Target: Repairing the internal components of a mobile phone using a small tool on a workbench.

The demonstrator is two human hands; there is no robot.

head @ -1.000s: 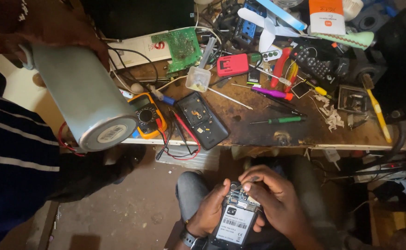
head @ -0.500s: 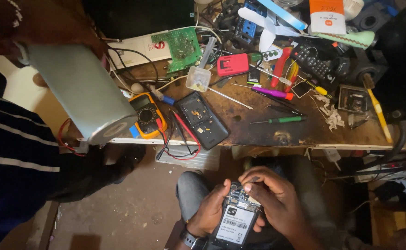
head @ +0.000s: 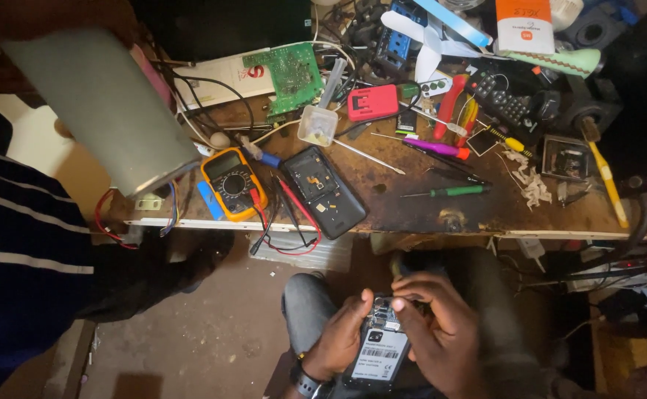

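Grey cylinder point(head: 102, 111) higher; hands point(head: 442, 340) on phone point(head: 377, 353)

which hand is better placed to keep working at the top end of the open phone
Probably the right hand: its fingertips already sit at the top edge of the open phone, while the left hand cradles the phone's side from beneath, steadying it over the lap.
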